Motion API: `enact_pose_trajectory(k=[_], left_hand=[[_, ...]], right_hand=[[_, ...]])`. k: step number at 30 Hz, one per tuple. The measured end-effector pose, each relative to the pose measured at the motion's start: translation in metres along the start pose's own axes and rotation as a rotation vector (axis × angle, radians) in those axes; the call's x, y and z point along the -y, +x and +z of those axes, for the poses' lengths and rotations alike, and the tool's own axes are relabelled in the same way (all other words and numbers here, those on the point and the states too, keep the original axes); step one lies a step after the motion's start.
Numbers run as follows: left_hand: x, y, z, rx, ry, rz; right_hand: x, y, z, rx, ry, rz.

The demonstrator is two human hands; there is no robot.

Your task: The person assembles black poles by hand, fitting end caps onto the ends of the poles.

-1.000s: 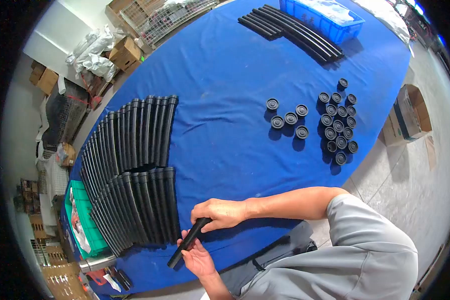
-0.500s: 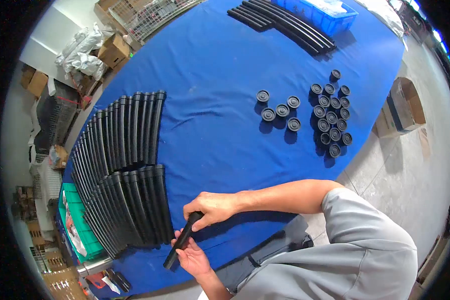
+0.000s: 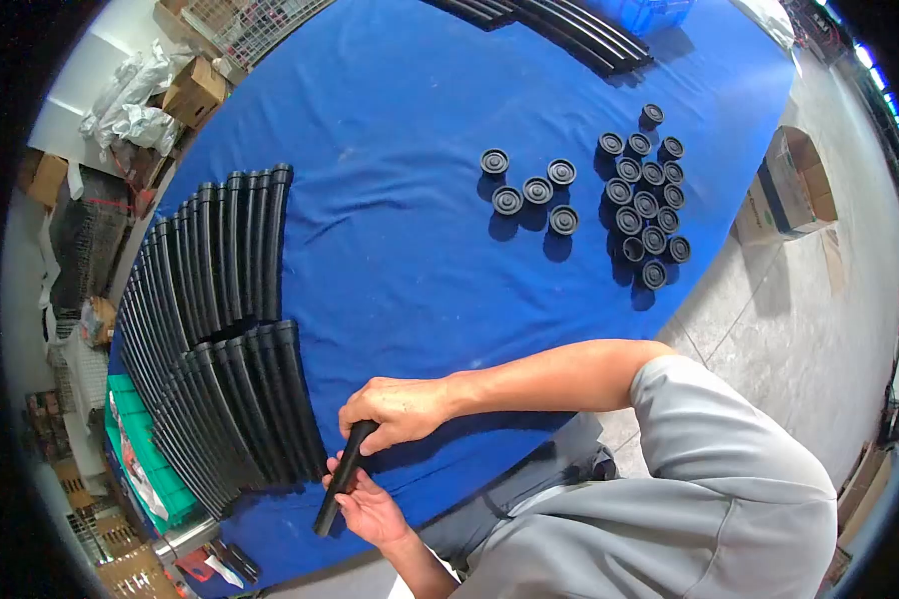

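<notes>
Left hand and right hand hold a tube; the green bin, perhaps packaging.

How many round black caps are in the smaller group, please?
5 round black caps: one central, one upper left, one upper right, one lower left, one lower right. None appears hidden.

Tube rows left of caps
</notes>
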State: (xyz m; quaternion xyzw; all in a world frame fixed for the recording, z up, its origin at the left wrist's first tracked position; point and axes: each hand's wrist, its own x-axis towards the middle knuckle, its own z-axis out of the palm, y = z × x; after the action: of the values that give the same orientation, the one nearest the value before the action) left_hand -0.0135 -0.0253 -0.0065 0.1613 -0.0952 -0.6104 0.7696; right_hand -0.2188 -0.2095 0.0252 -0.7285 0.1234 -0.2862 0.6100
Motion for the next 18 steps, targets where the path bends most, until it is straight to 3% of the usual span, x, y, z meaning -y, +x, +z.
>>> enact_pose_trajectory(k=[6, 9, 10, 12, 14, 17, 18], left_hand=[[0.004, 0.0, 0.009, -0.038, 0.038, 0.014], [0.002, 0.002, 0.005, -0.084, 0.057, 0.02], [0.003, 0.002, 0.004, -0.075, 0.065, 0.036], [0.005, 0.001, 0.003, -0.107, 0.094, 0.077], [0.005, 0.003, 0.009, -0.016, 0.073, 0.016], [0.001, 0.002, 0.006, -0.004, 0.017, -0.018], [0.001, 0.002, 0.003, -0.021, -0.007, -0.017]], right_hand=[[0.002, 0.0, -0.002, 0.017, 0.014, 0.007], [-0.005, 0.001, 0.002, -0.037, -0.068, -0.251], [-0.003, 0.0, 0.002, -0.011, -0.067, -0.206], [0.008, 0.0, -0.004, 0.065, 0.02, 0.088], [0.025, 0.002, -0.016, 0.197, 0.145, 0.358], [-0.014, 0.003, 0.002, -0.071, -0.125, -0.194], [-0.012, 0.002, 0.001, -0.083, -0.124, -0.17]])
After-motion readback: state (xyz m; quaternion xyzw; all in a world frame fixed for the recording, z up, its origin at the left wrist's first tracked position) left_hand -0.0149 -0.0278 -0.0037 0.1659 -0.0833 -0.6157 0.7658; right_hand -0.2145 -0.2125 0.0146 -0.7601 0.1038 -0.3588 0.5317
